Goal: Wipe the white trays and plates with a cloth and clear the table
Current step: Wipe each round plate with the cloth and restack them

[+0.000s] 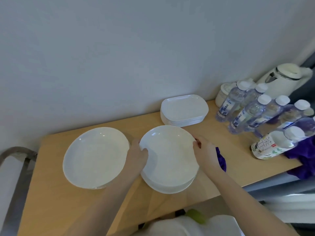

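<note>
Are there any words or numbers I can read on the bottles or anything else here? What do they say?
None can be read for sure.
Water bottles: blue and white labels with print, too blurred to read.
Tea bottle lying on its side: large dark characters and a small red mark on a white, leafy label, too blurred to quote.
Kettle, stack of trays, plates: no text visible.

The lying drink bottle (272,145) bears a white label with large dark Chinese characters, too blurred to read for certain, and a small red tag beside them; the upright water bottles (238,106) carry blue-and-white labels with vertical dark print, likewise too blurred to make out; no other text shows.
</note>
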The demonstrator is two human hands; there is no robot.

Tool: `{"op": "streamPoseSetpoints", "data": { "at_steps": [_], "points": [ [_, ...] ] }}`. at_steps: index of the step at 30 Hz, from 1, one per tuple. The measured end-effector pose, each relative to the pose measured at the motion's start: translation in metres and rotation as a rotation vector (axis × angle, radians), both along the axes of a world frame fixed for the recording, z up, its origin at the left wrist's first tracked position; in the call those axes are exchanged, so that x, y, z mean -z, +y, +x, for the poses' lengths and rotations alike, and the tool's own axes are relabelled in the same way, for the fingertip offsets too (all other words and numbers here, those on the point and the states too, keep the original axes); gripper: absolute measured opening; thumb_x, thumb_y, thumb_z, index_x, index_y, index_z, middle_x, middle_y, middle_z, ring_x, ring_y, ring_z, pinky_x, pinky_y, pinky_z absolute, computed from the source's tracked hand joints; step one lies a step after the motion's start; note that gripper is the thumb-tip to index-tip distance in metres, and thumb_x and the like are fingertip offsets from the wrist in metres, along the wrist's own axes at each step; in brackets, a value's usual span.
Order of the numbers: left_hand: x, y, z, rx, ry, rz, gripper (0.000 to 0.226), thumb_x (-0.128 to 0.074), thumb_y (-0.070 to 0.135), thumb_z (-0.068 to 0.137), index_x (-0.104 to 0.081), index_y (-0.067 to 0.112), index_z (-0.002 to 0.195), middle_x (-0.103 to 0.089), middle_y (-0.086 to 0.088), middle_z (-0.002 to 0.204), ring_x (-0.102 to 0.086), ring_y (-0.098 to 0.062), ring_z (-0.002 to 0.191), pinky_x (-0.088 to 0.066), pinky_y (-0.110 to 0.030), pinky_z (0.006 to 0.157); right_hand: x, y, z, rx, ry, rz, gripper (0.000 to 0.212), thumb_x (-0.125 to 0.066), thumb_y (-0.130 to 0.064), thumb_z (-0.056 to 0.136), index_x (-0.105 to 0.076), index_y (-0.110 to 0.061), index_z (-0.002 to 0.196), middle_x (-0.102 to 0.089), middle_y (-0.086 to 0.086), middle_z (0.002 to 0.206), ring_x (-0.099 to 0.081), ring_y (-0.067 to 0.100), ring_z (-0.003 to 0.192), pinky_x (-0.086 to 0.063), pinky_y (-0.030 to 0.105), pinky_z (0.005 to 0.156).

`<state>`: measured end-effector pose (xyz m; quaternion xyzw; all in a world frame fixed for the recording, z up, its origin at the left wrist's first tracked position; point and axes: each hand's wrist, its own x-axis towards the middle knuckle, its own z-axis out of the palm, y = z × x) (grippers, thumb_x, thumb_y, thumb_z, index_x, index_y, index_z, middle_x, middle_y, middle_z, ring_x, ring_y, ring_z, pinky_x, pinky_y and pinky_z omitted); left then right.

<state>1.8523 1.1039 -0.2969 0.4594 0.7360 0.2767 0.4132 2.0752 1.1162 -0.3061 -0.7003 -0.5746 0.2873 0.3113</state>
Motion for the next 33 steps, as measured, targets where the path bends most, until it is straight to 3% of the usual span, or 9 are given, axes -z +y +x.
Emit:
{"op": "streamPoseSetpoints", "data": {
  "at_steps": [3,5,11,14,18,23,27,29,33],
  "points": [
    [0.005,-0.002,0.015,0.021,0.05,-0.028,0.043,-0.046,0.003,0.085,-0.045,0.012,0.127,-0.049,0.007,0.091,-0.05,-0.014,0.083,-0.037,-0.023,0.062,0.008,-0.008,0.012,0.054,0.004,-0.051,0.032,-0.044,-0.006,0.094,-0.064,-0.021,0.112,-0.061,-0.018,0.079,-0.058,0.0,0.073,-0.041,0.014,0.057],
    [0.007,-0.005,0.025,0.018,0.058,-0.032,0.045,-0.048,0.0,0.085,-0.044,0.009,0.129,-0.049,0.005,0.096,-0.048,-0.015,0.087,-0.038,-0.023,0.07,0.012,-0.012,0.015,0.052,0.01,-0.077,0.033,-0.042,-0.007,0.095,-0.063,-0.023,0.113,-0.059,-0.022,0.08,-0.057,-0.003,0.074,-0.039,0.012,0.056],
    [0.011,-0.011,0.04,0.025,0.131,-0.077,0.049,-0.049,0.0,0.085,-0.041,0.002,0.133,-0.049,-0.015,0.126,-0.049,-0.029,0.113,-0.044,-0.038,0.095,0.014,-0.012,0.013,0.025,-0.036,-0.065,0.029,-0.037,-0.002,0.095,-0.063,-0.015,0.1,-0.063,-0.002,0.084,-0.059,0.011,0.076,-0.049,0.024,0.063],
    [0.013,-0.015,0.042,0.02,0.175,-0.094,0.051,-0.048,0.002,0.086,-0.036,0.001,0.136,-0.04,-0.016,0.128,-0.041,-0.029,0.117,-0.036,-0.03,0.092,0.018,-0.015,0.012,-0.032,-0.141,-0.041,0.027,-0.038,0.003,0.093,-0.063,-0.007,0.097,-0.057,0.003,0.083,-0.055,0.024,0.08,-0.047,0.031,0.068],
    [0.014,-0.017,0.043,0.042,0.217,-0.093,0.053,-0.047,0.003,0.087,-0.032,0.002,0.138,-0.036,-0.016,0.125,-0.037,-0.026,0.112,-0.03,-0.026,0.087,0.019,-0.017,0.011,-0.079,-0.236,-0.045,0.029,-0.04,0.004,0.092,-0.06,-0.006,0.11,-0.044,-0.001,0.091,-0.051,0.026,0.093,-0.046,0.036,0.083],
    [0.015,-0.022,0.05,0.039,0.327,-0.048,0.051,-0.047,0.003,0.086,-0.033,-0.001,0.135,-0.035,-0.016,0.13,-0.034,-0.029,0.118,-0.031,-0.032,0.098,0.017,-0.011,0.007,-0.093,-0.282,-0.063,0.025,-0.041,0.008,0.089,-0.059,-0.005,0.1,-0.047,0.003,0.088,-0.052,0.026,0.092,-0.041,0.029,0.078],
    [0.013,-0.022,0.05,0.061,0.49,-0.041,0.047,-0.044,0.004,0.086,-0.035,-0.001,0.132,-0.039,-0.017,0.13,-0.033,-0.031,0.118,-0.028,-0.036,0.103,0.023,-0.004,0.007,-0.099,-0.309,-0.106,0.028,-0.04,0.001,0.092,-0.054,-0.013,0.112,-0.052,0.002,0.11,-0.047,0.015,0.097,-0.033,0.018,0.073],
    [0.012,-0.021,0.047,0.106,0.613,-0.001,0.046,-0.043,0.007,0.087,-0.038,0.001,0.132,-0.044,-0.014,0.129,-0.035,-0.03,0.115,-0.027,-0.034,0.102,0.027,-0.003,0.004,-0.112,-0.337,-0.082,0.028,-0.039,-0.001,0.092,-0.052,-0.012,0.115,-0.051,0.002,0.113,-0.046,0.017,0.1,-0.03,0.019,0.073],
    [0.003,-0.014,0.061,0.221,0.599,0.065,0.05,-0.039,0.009,0.092,-0.032,0.006,0.142,-0.045,-0.01,0.135,-0.037,-0.027,0.123,-0.027,-0.032,0.105,0.034,0.0,0.0,-0.16,-0.487,-0.048,0.029,-0.04,-0.001,0.092,-0.052,-0.012,0.116,-0.05,0.004,0.114,-0.044,0.018,0.103,-0.031,0.019,0.079]
  ]
}}
